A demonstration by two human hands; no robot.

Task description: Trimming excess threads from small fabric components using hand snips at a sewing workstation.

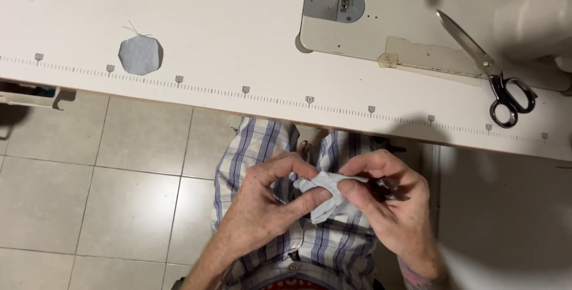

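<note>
small scrap (329, 197): soft matt grey cloth | round patch (140, 55): same matt cloth | scissors (490, 69): glossy metal blades, dark handles | surface (226, 34): smooth pale laminate | floor (89, 189): smooth tile | shorts (256, 141): plaid woven cloth

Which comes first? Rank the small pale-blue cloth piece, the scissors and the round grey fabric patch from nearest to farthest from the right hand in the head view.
Measured from the right hand:
1. Small pale-blue cloth piece: pinched in its fingers, over the lap.
2. Scissors: on the table, up and to the right.
3. Round grey fabric patch: on the table, far left.
</note>
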